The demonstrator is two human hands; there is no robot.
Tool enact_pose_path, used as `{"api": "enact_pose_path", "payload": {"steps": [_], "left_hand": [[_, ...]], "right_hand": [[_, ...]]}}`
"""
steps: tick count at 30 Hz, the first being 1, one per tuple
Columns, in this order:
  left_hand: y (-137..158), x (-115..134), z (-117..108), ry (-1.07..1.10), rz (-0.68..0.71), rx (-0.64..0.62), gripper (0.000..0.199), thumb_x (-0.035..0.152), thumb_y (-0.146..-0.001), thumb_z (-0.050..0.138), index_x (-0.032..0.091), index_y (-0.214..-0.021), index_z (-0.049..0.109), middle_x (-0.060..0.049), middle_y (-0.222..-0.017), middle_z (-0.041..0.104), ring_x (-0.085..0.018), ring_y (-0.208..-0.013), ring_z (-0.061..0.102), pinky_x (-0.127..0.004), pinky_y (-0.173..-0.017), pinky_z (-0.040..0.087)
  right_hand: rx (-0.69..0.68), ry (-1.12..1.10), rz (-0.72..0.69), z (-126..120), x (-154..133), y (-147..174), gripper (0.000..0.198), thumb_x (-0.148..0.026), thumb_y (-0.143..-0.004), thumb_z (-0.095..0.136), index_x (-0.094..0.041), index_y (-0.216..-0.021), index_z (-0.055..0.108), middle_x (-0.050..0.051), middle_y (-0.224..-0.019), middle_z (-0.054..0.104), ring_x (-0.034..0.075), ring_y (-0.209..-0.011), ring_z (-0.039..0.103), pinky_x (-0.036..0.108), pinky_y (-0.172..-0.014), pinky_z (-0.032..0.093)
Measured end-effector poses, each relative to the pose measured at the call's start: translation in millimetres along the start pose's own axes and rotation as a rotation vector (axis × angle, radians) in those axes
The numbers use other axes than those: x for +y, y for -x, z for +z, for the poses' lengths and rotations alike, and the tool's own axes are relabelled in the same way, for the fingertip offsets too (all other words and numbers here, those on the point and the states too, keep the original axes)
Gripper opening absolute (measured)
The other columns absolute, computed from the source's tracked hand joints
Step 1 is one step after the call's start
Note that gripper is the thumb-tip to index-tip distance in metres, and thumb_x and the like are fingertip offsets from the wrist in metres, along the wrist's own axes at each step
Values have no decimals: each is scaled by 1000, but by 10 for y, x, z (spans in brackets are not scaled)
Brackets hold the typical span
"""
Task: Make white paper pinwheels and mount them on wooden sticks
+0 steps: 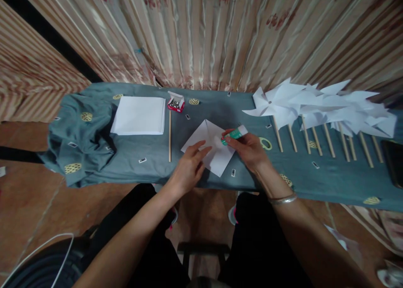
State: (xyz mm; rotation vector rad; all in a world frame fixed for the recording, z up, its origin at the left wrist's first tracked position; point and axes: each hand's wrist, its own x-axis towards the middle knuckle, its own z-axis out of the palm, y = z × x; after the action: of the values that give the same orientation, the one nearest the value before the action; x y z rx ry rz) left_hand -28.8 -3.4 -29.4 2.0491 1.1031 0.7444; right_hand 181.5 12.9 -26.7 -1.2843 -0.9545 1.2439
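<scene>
A square sheet of white paper (214, 162) lies on the cloth in front of me, turned cornerwise, with crease or cut lines running in from its corners. My left hand (189, 166) rests on the paper's left part, fingers stretched out and apart. Over the paper's right side, my right hand (247, 149) grips a green and white glue stick (237, 132), its green end tilted down to the left. Whether the glue stick touches the paper I cannot tell. To the left of the paper lies a single wooden stick (170, 137).
A stack of white paper (140, 115) lies on the left, beside a small open red box (176, 102) of metal pins. Several white paper pinwheels (283, 97) on wooden sticks overlap at the right. A dark object (392, 162) sits at the right edge. Pleated curtains (214, 36) hang behind.
</scene>
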Motion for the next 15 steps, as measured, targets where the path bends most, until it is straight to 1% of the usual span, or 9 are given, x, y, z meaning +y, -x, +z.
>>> {"api": "enact_pose_path", "payload": {"steps": [1, 3, 6, 10, 15], "left_hand": [[-24, -32, 1, -88, 35, -30, 54, 1, -77, 50, 21, -126, 64, -13, -146, 51, -28, -125, 54, -49, -107, 47], [-59, -62, 24, -238, 93, -86, 56, -3, -77, 48, 20, -127, 63, -14, -149, 48, -28, -123, 53, -51, -105, 48], [-88, -48, 67, -393, 153, -138, 50, -2, -82, 48, 18, -125, 64, -15, -147, 50, -26, -115, 55, -49, -101, 52], [-102, -27, 80, -486, 171, -158, 41, 4, -89, 46, 17, -122, 66, -15, -139, 56, -25, -106, 57, -46, -94, 55], [-97, -33, 72, -504, 168, -174, 46, 4, -90, 44, 19, -130, 62, -15, -138, 56, -25, -105, 55, -46, -95, 53]], "right_hand": [[-2, 55, -36, 35, 14, -34, 43, -47, -56, 89, -22, -85, 70, 1, -83, 72, 19, -81, 67, 40, -87, 55], [-14, 162, -98, 84, 36, -90, 42, -45, -58, 88, -22, -88, 69, 1, -81, 70, 20, -78, 67, 41, -84, 56], [-52, 276, -155, 120, 52, -131, 39, -45, -64, 84, -22, -90, 68, 2, -81, 70, 21, -77, 68, 42, -80, 57], [-90, 368, -201, 132, 59, -117, 36, -47, -69, 80, -22, -92, 68, 3, -83, 71, 23, -79, 69, 43, -80, 58], [-95, 451, -202, 132, 73, -94, 36, -47, -73, 77, -20, -96, 68, 5, -88, 73, 25, -82, 72, 44, -82, 58]]}}
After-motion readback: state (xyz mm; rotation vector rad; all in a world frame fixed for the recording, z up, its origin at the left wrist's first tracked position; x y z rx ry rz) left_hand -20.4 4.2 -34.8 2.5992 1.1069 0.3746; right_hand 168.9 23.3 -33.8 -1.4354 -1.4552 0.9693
